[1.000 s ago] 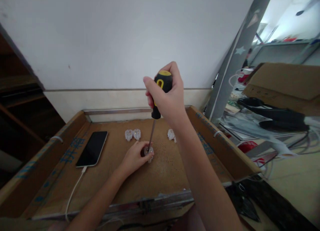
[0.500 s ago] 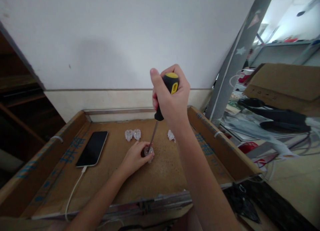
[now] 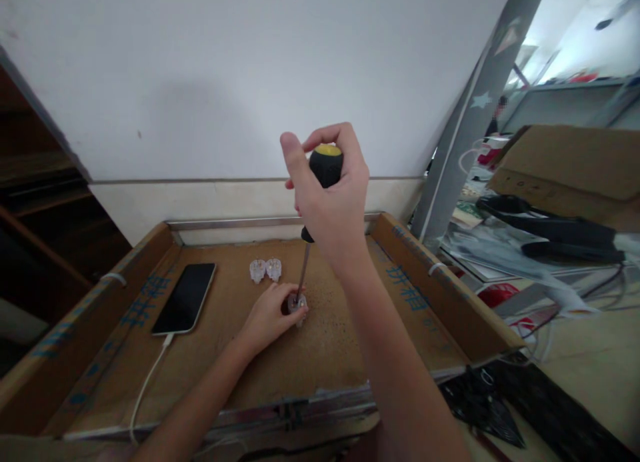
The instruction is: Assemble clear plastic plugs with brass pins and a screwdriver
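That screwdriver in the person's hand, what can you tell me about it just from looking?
The screwdriver has a thick black handle with a yellow cap on its end and a thin, bare metal shaft. It stands nearly upright, leaning slightly, cap on top. The right hand is wrapped around the handle. The tip comes down onto a small clear plastic part that the left hand holds on the brown board.

The right hand (image 3: 333, 202) covers most of the screwdriver (image 3: 320, 182) handle. The left hand (image 3: 267, 319) hides much of the small clear part (image 3: 300, 305), so the screwdriver's tip cannot be seen. The white cable (image 3: 145, 389) runs out of sight at the desk (image 3: 330, 342) front edge.
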A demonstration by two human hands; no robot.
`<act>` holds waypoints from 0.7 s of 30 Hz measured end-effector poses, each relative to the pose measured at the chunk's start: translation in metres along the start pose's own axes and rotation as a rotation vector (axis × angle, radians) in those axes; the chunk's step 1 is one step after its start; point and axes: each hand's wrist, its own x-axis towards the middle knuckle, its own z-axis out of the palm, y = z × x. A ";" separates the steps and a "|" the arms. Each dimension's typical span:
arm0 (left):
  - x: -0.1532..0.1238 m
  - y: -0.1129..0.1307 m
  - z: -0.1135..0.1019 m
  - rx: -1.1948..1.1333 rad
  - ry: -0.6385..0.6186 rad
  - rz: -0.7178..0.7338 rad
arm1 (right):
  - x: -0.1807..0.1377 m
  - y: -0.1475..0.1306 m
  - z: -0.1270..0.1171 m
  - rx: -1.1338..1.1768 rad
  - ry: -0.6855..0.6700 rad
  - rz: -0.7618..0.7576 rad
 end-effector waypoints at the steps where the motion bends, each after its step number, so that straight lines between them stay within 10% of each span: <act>1: 0.000 0.000 0.000 -0.002 0.001 0.004 | -0.001 -0.002 0.000 0.011 -0.019 -0.005; 6: 0.000 -0.001 0.001 -0.029 0.002 0.010 | -0.004 -0.008 -0.005 0.124 -0.186 -0.041; 14: -0.001 -0.002 0.002 -0.013 0.007 -0.002 | 0.001 0.002 -0.014 0.052 -0.048 -0.024; 21: 0.000 0.001 -0.002 -0.032 -0.010 -0.005 | 0.006 -0.019 -0.030 0.004 -0.481 -0.044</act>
